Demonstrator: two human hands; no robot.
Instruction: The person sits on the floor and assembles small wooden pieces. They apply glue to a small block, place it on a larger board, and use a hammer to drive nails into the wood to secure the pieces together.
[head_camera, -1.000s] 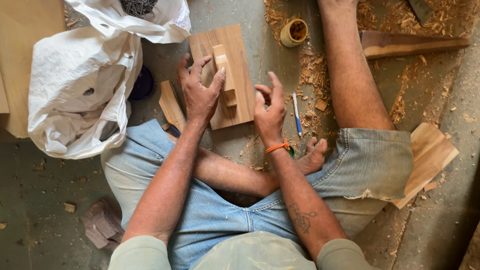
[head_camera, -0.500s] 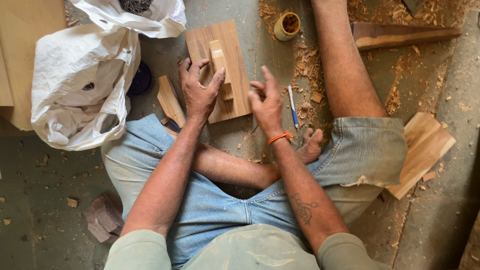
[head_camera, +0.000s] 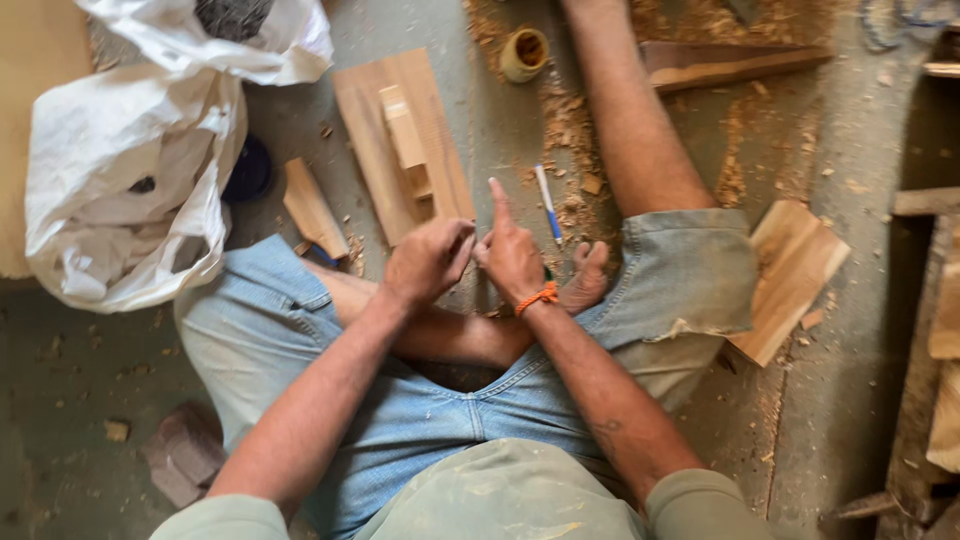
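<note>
I sit on the floor with my legs folded. My left hand (head_camera: 428, 262) and my right hand (head_camera: 512, 252) meet just above my shin and touch each other. The left hand's fingers are curled against the right hand. The right hand has an orange band at the wrist, and its index finger points straight up. I see nothing held in either hand. Beyond them a flat wooden board (head_camera: 372, 150) lies on the floor with a small pale wood block (head_camera: 404, 128) on top. A blue-and-white pen (head_camera: 546, 204) lies to the right of the board.
A white sack (head_camera: 130, 180) lies at the left, with a wood wedge (head_camera: 312, 208) beside it. A small yellowish roll (head_camera: 523, 54) stands among wood shavings (head_camera: 570, 110). A plank (head_camera: 730, 62) lies at the top right, an offcut (head_camera: 792, 270) by my knee, and a brick-like block (head_camera: 185, 452) at the lower left.
Both hands have come off the board and block and drawn back toward my lap, where they now touch. The view has shifted slightly.
</note>
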